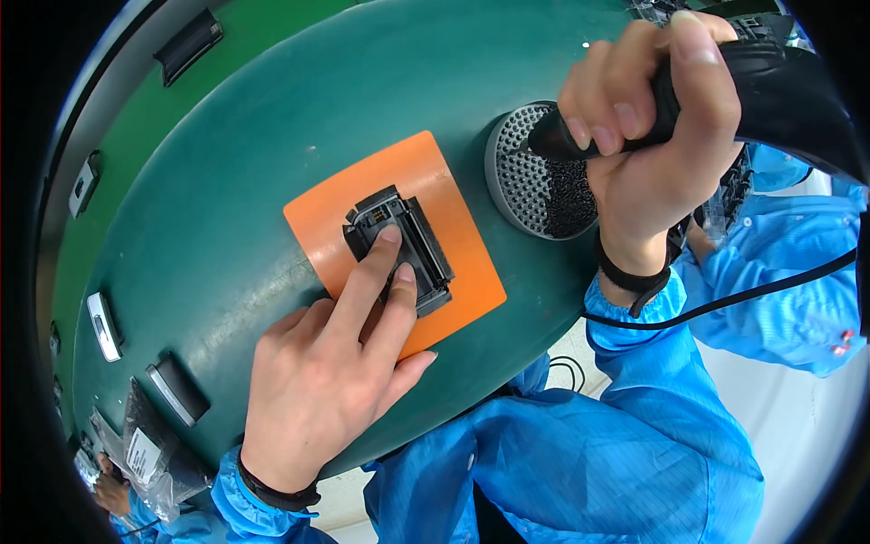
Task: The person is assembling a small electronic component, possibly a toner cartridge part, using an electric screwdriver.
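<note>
My left hand (317, 381) rests its outstretched index and middle fingers on a black plastic housing (424, 249), steadying nothing between finger and thumb. Under the housing lies an orange mat (462, 263). Raised at the upper right, my right hand (652, 136) is wrapped round a black electric screwdriver (779, 91). Its dark tapered nose (548, 136) points left over a round dimpled tray (517, 177). Small black screws (571, 199) fill part of that tray; the driver's very tip is too dark to make out.
Several parts lie on the green table (227, 227): a silver-edged piece (103, 326), a dark piece (178, 390) and a plastic bag (149, 453). A black cable (725, 313) crosses my right sleeve. A co-worker in blue (779, 263) is at the right.
</note>
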The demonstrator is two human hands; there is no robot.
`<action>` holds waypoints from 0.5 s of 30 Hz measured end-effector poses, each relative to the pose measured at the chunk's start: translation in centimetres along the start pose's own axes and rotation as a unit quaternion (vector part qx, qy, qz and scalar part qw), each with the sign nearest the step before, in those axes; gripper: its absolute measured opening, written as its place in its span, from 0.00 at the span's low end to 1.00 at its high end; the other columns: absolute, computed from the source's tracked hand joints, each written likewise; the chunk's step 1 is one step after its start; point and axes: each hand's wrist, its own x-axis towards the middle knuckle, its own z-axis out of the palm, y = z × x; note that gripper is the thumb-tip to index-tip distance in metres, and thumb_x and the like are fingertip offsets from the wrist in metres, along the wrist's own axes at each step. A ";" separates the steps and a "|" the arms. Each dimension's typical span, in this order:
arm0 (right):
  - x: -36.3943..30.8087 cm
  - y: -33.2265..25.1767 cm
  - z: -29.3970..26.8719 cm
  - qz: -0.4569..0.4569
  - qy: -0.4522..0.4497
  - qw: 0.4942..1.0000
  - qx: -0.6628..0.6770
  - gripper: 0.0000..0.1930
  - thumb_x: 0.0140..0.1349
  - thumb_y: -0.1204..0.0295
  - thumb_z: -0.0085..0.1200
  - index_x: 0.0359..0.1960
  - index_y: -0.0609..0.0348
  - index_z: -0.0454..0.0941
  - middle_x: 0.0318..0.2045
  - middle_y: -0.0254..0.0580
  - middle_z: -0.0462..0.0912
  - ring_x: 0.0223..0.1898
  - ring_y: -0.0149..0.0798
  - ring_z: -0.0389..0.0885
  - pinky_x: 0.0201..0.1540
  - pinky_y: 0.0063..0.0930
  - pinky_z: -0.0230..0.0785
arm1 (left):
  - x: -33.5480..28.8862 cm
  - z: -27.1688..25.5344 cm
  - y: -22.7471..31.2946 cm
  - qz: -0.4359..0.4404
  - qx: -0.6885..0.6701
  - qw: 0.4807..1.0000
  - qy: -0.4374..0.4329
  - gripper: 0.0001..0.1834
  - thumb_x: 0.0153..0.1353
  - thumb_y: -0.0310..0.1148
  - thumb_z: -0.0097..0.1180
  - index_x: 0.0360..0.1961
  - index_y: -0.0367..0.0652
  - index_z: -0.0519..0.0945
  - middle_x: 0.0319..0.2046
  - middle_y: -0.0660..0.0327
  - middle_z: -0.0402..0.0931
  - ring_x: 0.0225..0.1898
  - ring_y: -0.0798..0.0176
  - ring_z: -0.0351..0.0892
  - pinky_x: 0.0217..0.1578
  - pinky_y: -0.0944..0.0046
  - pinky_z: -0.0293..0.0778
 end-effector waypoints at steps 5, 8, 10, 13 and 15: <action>-0.6 0.9 -0.2 -0.028 -0.010 0.999 -0.036 0.12 0.74 0.69 0.45 0.32 0.61 0.62 0.10 0.33 0.62 0.08 0.27 0.57 0.12 0.24 0.57 | 0.0 0.3 0.0 0.000 -0.002 1.000 0.009 0.37 0.43 0.44 0.76 0.55 0.38 0.79 0.66 0.56 0.72 0.37 0.59 0.86 0.33 0.60 0.84; -0.5 1.8 -1.9 0.009 -0.104 0.994 -0.021 0.12 0.77 0.61 0.40 0.40 0.53 0.73 0.17 0.29 0.62 0.15 0.28 0.60 0.18 0.25 0.58 | -0.1 0.4 -0.3 -0.001 -0.007 1.000 0.009 0.36 0.44 0.44 0.76 0.55 0.39 0.79 0.65 0.56 0.73 0.37 0.58 0.86 0.33 0.60 0.83; -0.2 1.2 -2.9 0.012 -0.118 0.993 0.011 0.12 0.76 0.62 0.40 0.40 0.53 0.74 0.17 0.29 0.62 0.15 0.27 0.60 0.19 0.25 0.58 | -0.4 0.1 -0.4 -0.011 -0.010 1.000 0.006 0.36 0.45 0.43 0.76 0.55 0.39 0.79 0.65 0.56 0.73 0.36 0.57 0.86 0.33 0.59 0.83; 0.5 -2.6 -4.2 0.039 -0.156 0.985 0.058 0.15 0.76 0.62 0.40 0.43 0.57 0.78 0.20 0.26 0.66 0.17 0.24 0.62 0.22 0.24 0.60 | 0.0 0.0 -0.5 -0.007 -0.034 0.999 0.000 0.34 0.46 0.42 0.76 0.54 0.39 0.80 0.65 0.57 0.73 0.35 0.56 0.85 0.33 0.58 0.83; 0.9 -4.4 -4.9 0.062 -0.213 0.973 0.068 0.14 0.77 0.61 0.40 0.44 0.58 0.74 0.21 0.27 0.68 0.18 0.25 0.65 0.24 0.24 0.62 | 0.0 0.5 -1.0 0.025 -0.047 0.998 0.037 0.33 0.47 0.42 0.76 0.53 0.39 0.80 0.65 0.57 0.73 0.33 0.54 0.85 0.34 0.57 0.82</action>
